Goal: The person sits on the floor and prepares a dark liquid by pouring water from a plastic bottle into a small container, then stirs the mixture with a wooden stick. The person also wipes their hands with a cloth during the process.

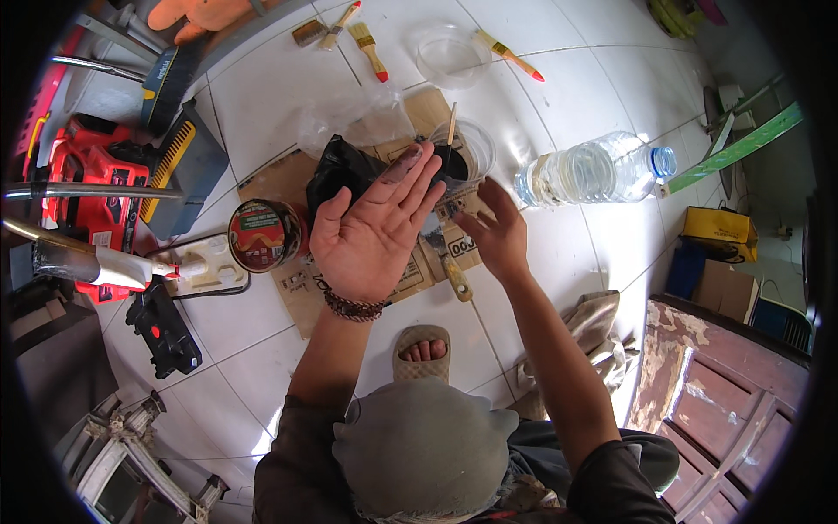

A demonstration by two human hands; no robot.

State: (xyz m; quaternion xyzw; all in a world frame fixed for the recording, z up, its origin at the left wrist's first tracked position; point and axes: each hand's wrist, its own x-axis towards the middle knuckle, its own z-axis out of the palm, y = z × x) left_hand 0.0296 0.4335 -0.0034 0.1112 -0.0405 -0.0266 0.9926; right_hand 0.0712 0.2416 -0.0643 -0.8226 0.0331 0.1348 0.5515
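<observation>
My left hand (375,227) is raised palm toward me over the cardboard (297,297), fingers extended, with a dark smear on one finger. My right hand (497,240) is open, fingers loosely bent, beside a clear tub of dark liquid (463,166) holding a wooden stick (451,122). Behind my left hand lies a crumpled black plastic bag (336,162). A red-and-dark can (260,240) sits left of that hand. A scraper with a worn yellow handle (456,278) lies on the cardboard between my forearms. Both hands hold nothing.
Several paintbrushes (368,54) and a clear lid (449,61) lie at the back. A plastic water bottle (594,170) lies right. Red tool cases (96,157) and brushes crowd the left. A peeling wooden door (716,402) is at lower right; my sandalled foot (423,354) is below.
</observation>
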